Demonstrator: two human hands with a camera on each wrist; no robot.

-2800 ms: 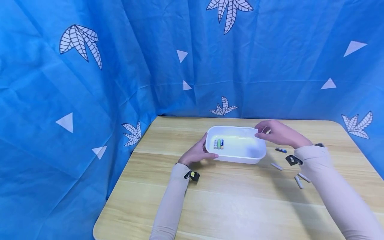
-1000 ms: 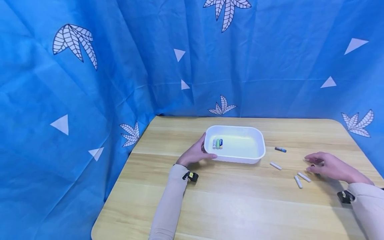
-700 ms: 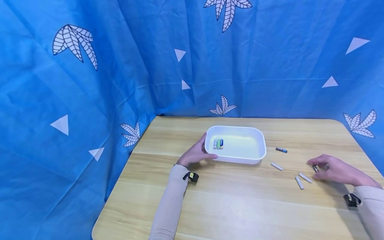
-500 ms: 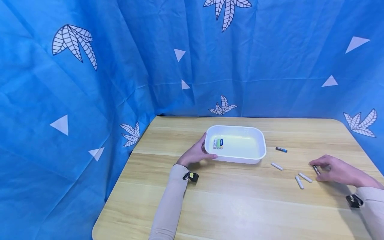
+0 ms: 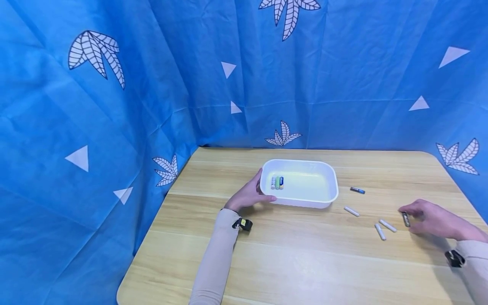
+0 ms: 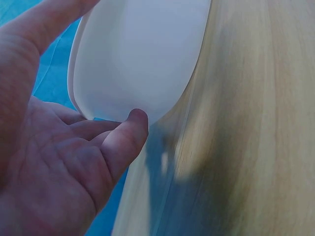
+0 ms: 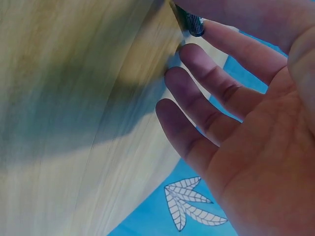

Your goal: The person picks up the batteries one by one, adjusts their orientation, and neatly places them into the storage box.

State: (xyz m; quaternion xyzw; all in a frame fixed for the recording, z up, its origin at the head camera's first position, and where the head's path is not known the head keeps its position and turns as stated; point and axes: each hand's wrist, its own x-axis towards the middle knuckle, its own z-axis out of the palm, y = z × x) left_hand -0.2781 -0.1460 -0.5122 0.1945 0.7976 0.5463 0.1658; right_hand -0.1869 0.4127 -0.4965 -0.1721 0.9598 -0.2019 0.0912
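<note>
My left hand (image 5: 249, 194) grips the left end of a white plastic basin (image 5: 305, 203), thumb along its front wall and fingers round the far side. In the left wrist view the thumb tip presses the basin wall (image 6: 142, 59). Inside the basin, at its left end, a white battery (image 5: 273, 183), a green battery (image 5: 277, 183) and a blue-and-yellow battery (image 5: 281, 183) lie side by side. Off to the right, my right hand (image 5: 434, 219) pinches a dark battery (image 5: 406, 219) between thumb and index finger, low over the table; the other fingers are extended in the right wrist view.
Between basin and right hand lie a black-and-blue battery (image 5: 357, 190), a white battery (image 5: 351, 211) and two more pale batteries, one farther right (image 5: 388, 225) and one nearer the front (image 5: 380, 232). A blue patterned cloth (image 5: 244, 84) hangs behind the wooden table (image 5: 289, 262).
My right hand has left the basin's right end, travelled to the table's right side and closed on the dark battery, then drifted slightly right with it. The left hand has kept its grip.
</note>
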